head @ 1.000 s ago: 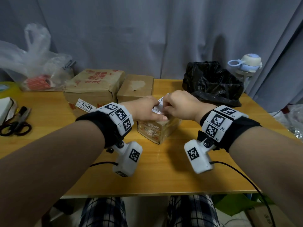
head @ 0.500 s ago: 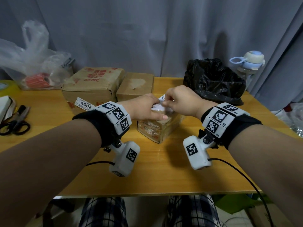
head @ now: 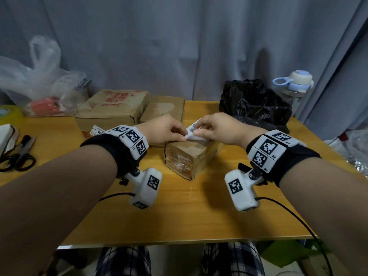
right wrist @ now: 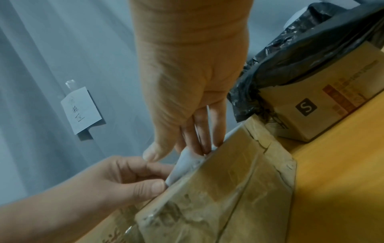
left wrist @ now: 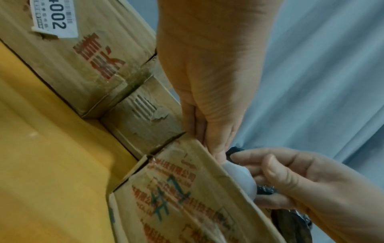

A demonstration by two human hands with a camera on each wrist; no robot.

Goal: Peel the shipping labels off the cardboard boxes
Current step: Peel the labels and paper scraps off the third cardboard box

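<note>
A small taped cardboard box [head: 191, 159] stands mid-table, one corner toward me. On its top lies a white shipping label [head: 194, 136], its near edge curled up and white underneath. My right hand [head: 196, 132] pinches that raised edge between thumb and fingers; in the right wrist view the label [right wrist: 182, 164] runs up between the right hand's [right wrist: 187, 148] fingers. My left hand [head: 182, 136] meets the label's left end at the box's edge, thumb and curled fingers closing on it. The left wrist view shows the left hand [left wrist: 216, 152] beside the label [left wrist: 241, 179].
Two larger cardboard boxes [head: 111, 108] [head: 163, 108] stand behind; the left one carries a "4002" label [left wrist: 55, 18]. A black bag [head: 254, 104] over another box [right wrist: 324, 102] and a water bottle [head: 296, 84] are back right. Scissors [head: 18, 156] and a clear plastic bag [head: 39, 86] lie left.
The hands have drawn slightly apart on the box top. The label's near edge now stands lifted, with more white underside showing. The box has not moved.
</note>
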